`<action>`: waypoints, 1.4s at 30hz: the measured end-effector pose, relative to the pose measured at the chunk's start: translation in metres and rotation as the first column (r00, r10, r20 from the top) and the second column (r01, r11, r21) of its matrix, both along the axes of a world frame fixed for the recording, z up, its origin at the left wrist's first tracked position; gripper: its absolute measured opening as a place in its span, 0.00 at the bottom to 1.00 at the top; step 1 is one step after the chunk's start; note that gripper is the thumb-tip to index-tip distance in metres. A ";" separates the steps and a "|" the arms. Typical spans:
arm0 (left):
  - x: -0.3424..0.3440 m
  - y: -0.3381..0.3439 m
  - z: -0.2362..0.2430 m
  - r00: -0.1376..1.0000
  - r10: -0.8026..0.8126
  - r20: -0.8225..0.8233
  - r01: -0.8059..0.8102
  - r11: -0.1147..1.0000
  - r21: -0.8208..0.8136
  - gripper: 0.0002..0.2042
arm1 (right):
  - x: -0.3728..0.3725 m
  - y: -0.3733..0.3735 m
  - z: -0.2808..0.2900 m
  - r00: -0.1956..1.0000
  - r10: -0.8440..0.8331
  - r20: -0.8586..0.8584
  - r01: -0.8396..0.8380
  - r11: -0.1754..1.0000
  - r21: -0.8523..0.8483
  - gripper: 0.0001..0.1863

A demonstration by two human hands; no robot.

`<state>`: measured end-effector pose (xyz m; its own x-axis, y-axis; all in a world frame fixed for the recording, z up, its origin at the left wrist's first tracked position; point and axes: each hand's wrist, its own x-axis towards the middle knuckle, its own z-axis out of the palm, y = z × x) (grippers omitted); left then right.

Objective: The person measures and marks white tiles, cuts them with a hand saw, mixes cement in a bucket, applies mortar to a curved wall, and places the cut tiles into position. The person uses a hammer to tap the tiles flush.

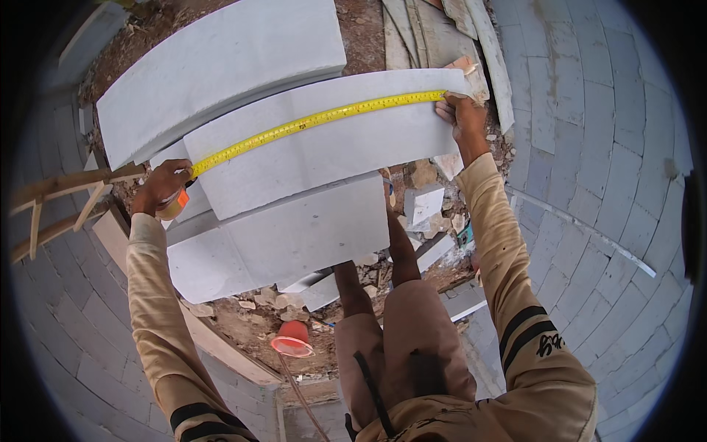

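Note:
A yellow tape measure is stretched along the top of a long pale block. My left hand grips the orange and yellow tape case just past the block's left end. My right hand is closed at the other end of the blade, pressed against the block's right end. Another pale block lies behind it, and one more lies on the near side, by my legs.
Grey block walls rise on both sides. A wooden ladder-like frame is at the left. Rubble and offcuts lie round my feet, with a red bucket below. Long boards lie at the back.

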<state>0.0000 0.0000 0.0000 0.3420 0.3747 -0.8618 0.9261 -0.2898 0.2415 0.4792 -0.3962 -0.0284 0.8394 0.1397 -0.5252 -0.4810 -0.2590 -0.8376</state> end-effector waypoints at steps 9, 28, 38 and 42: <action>-0.004 -0.009 -0.005 0.994 0.058 -0.089 -0.068 0.991 -0.114 0.20 | -0.019 -0.030 -0.008 0.999 -0.026 -0.039 0.024 0.998 -0.065 0.07; 0.007 -0.037 -0.005 0.987 -0.037 -0.159 0.032 0.999 -0.029 0.22 | -0.008 -0.066 -0.029 0.992 0.036 -0.122 -0.051 0.991 -0.122 0.12; 0.000 -0.038 -0.006 0.976 -0.181 -0.119 0.169 0.980 -0.110 0.21 | -0.036 -0.081 -0.019 0.990 -0.029 -0.137 0.006 0.986 -0.166 0.07; 0.003 -0.041 -0.001 0.965 -0.239 -0.103 0.235 0.970 -0.056 0.19 | -0.054 -0.092 -0.015 0.981 -0.061 -0.182 0.028 0.983 -0.180 0.06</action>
<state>0.0034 -0.0410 -0.0014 0.3202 0.2562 -0.9120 0.8535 -0.4958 0.1604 0.4248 -0.4884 -0.0430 0.7276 -0.0039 -0.6860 -0.6388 -0.3685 -0.6754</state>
